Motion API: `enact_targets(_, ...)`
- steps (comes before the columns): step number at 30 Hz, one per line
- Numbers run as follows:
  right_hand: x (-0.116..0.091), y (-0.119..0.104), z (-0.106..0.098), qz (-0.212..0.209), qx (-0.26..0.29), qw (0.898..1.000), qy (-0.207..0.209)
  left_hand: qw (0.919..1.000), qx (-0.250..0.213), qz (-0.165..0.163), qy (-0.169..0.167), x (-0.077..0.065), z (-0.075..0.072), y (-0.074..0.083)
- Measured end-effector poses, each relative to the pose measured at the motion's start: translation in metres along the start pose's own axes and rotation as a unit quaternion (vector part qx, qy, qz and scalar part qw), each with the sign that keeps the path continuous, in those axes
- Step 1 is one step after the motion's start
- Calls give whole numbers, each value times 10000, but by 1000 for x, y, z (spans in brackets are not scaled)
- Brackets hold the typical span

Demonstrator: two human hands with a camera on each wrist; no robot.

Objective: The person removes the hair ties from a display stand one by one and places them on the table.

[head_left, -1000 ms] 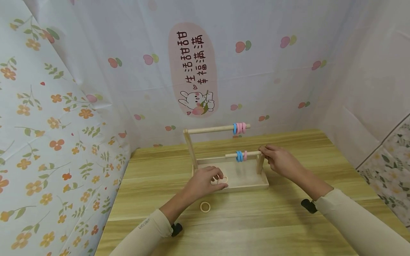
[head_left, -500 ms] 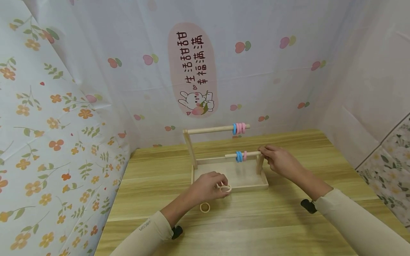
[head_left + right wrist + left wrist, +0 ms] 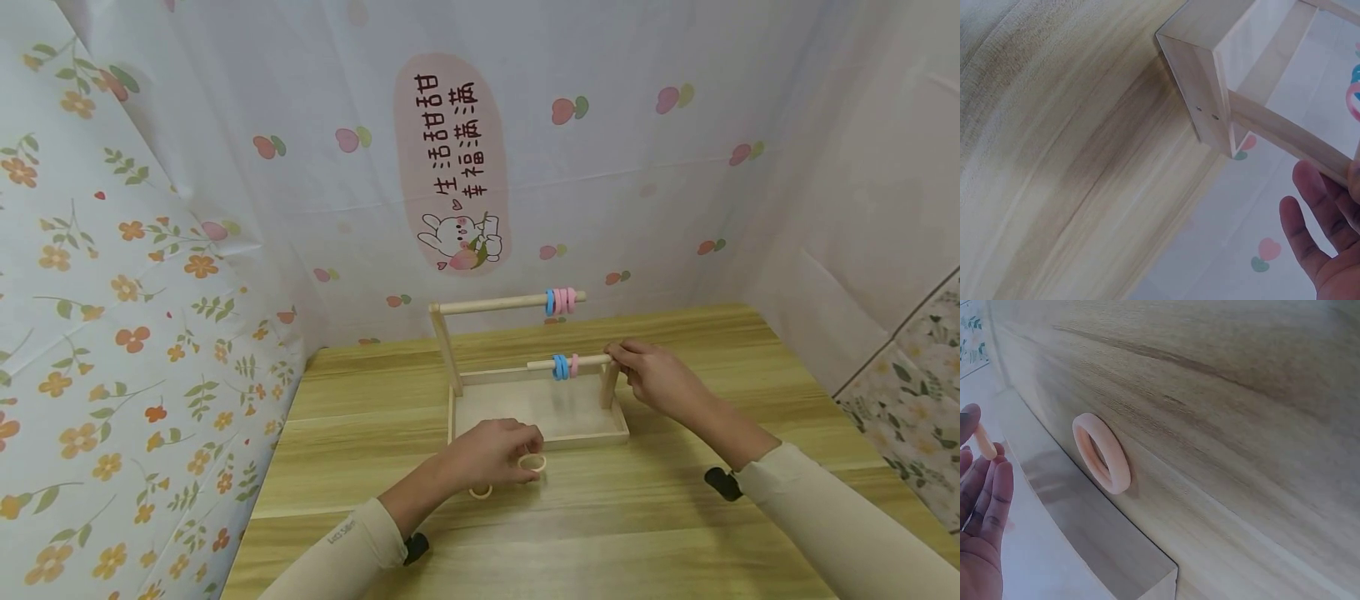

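Observation:
In the head view my left hand [image 3: 487, 454] pinches a pale ring [image 3: 532, 462] between thumb and fingers, just in front of the wooden tray [image 3: 585, 440]. A second pale ring [image 3: 1102, 453] lies on the table in the left wrist view, partly covered by my left hand in the head view. My right hand [image 3: 660, 379] grips the top of the short post [image 3: 1291, 134] at the tray's right end. From that post a lower bar [image 3: 592, 360] reaches left, carrying blue rings [image 3: 560, 367] and a pink ring [image 3: 574, 365].
A taller post [image 3: 446, 350] rises at the tray's left end. Its upper bar [image 3: 495, 304] bears a blue ring [image 3: 550, 302] and several pink rings [image 3: 565, 300]. Patterned cloth [image 3: 337, 192] hangs behind and beside the wood-grain table [image 3: 600, 533].
My left hand has brought the pale ring from over the tray toward me, past its front edge, and now partly covers the ring on the table. My right hand keeps its place.

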State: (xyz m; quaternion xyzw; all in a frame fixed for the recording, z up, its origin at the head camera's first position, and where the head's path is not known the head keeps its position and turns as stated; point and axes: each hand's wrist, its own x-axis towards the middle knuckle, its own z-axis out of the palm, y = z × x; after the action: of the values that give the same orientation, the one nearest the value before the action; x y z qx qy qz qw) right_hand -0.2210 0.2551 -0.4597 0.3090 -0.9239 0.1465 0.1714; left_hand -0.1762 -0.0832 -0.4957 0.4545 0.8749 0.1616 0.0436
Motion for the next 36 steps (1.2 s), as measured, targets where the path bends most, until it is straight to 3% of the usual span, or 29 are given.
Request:
enact_targets(5,-1,1,1,40,14,10000,-28,9995,250,139,-138,-2,-1,5)
enact_targets(24,-3,2,1,122,-41,9999,-80,9979,184,423,-456,-4,13,5)
enact_targets(36,-1,1,2,151,24,9999,-38,9908,986,643,-666,-6,14,11)
